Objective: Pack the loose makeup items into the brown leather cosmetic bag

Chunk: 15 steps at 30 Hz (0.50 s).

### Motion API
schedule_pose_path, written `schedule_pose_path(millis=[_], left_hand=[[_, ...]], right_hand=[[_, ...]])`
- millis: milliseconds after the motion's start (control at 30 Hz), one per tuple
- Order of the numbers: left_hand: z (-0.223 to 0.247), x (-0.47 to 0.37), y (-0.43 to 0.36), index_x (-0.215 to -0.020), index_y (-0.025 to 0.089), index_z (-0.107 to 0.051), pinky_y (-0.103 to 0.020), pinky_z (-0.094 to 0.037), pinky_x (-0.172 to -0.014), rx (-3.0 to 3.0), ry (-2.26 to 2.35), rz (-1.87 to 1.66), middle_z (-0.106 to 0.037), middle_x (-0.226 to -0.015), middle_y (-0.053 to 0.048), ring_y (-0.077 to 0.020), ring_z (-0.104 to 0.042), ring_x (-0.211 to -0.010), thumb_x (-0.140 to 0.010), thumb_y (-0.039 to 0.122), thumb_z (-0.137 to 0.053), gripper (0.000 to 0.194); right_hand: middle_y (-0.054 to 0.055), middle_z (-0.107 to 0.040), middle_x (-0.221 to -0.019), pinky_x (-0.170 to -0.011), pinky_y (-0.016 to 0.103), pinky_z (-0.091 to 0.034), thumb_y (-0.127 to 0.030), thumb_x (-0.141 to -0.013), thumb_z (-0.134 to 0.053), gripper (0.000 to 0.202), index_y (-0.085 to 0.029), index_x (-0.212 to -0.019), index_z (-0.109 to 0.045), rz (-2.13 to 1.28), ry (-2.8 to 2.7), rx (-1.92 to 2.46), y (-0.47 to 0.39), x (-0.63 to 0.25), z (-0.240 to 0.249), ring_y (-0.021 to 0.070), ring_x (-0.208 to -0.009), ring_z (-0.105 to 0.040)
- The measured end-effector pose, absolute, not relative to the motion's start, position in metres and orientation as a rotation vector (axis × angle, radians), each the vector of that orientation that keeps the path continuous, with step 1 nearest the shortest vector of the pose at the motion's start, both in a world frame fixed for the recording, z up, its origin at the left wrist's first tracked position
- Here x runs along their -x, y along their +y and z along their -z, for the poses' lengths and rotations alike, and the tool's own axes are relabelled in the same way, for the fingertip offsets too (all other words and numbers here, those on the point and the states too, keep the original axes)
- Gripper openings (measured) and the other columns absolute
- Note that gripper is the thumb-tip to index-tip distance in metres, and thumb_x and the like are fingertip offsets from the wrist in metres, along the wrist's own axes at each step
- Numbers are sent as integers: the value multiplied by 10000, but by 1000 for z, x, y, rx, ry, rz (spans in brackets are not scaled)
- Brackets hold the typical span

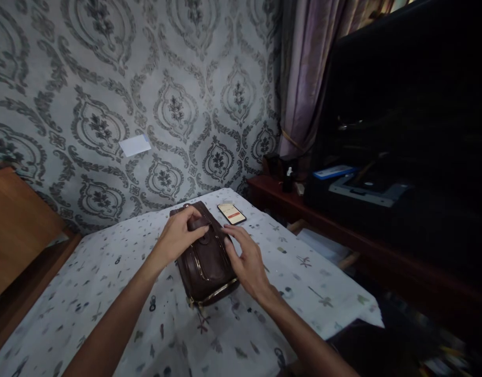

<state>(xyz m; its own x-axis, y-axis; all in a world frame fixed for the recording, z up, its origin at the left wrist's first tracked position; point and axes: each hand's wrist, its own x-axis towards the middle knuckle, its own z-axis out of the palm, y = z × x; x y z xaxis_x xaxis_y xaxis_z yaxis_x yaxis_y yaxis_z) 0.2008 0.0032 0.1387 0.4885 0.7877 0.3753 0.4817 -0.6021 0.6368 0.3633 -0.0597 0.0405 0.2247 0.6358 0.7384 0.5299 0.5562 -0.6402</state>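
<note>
A dark brown leather bag (pixel 215 264) with gold zippers lies on the cloth-covered surface in front of me. My left hand (pixel 178 233) is over its upper left part, thumb and fingers curled around a brown flap or strap (pixel 199 222). Against the bag's right edge rests my right hand (pixel 246 256), its thumb and fingers somewhat apart. A gold zipper (pixel 219 290) runs along the near end, with zipper pulls at its left corner. Just beyond my right hand lies a phone (pixel 232 213) with a lit screen.
The white patterned cloth (pixel 126 293) spreads under everything. An orange-brown wooden board (pixel 21 225) stands at left. On the right, a dark red shelf (pixel 272 191) carries a small bottle (pixel 288 180) beside a large black screen (pixel 401 131). An open drawer (pixel 323 246) juts out below.
</note>
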Motion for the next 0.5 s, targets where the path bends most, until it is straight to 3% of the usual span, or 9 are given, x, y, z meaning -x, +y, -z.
schedule_pose_path(millis=[167, 500], left_hand=[[-135, -213, 10, -831, 208, -692, -274, -407, -752, -2423, 1078, -974, -694, -832, -11, -184, -598, -791, -824, 323, -614, 140], [-120, -220, 8, -699, 180, -576, -225, -361, -622, -2245, 1055, -1206, -557, -641, 43, -119, -483, -629, -883, 359, -542, 259]], right_hand=[[131, -613, -1291, -995, 452, -508, -159, -949, -457, 337, -217, -1249, -601, 84, -1473, 1104, -71, -354, -10, 244, -1195, -576], [119, -576, -1369, -959, 465, -535, -79, -911, -425, 510, -249, -1383, -518, 248, -1591, 1159, -67, -359, 0, 251, -1226, -570]])
